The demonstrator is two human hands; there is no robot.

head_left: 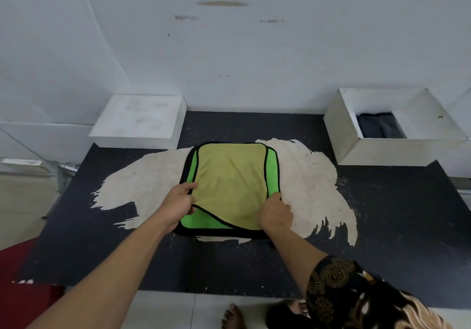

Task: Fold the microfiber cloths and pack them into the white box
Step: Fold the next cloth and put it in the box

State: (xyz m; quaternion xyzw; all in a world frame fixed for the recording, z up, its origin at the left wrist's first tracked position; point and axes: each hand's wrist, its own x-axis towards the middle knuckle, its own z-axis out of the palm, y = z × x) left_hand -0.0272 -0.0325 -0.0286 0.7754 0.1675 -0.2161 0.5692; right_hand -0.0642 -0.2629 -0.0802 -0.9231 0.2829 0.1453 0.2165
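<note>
Two hands hold the near edge of the cloth stack. L hand [178, 205] pinches the yellow cloth [229, 181] at its 7 o'clock corner, thumb on top. R hand [274, 214] is curled round the 5 o'clock corner. That edge is raised a bit, showing the green cloth [201, 223] beneath. The stack lies mid-table [102, 252], on a worn pale patch.

Risks, as I judge them:
- Microfiber clings, so lifting the yellow one may drag the green one along and skew the stack.
- Uneven pull L vs R would leave the fold crooked, w/ black trim not lining up.
- The rough patch could snag fibres.

At 2 o'clock from the stack, well apart, is the white box [392, 151], open w/ dark cloths [379, 126] inside. A bulky fold may not fit beside them. At 10 o'clock sits a flat white block [137, 114], maybe the lid.
</note>
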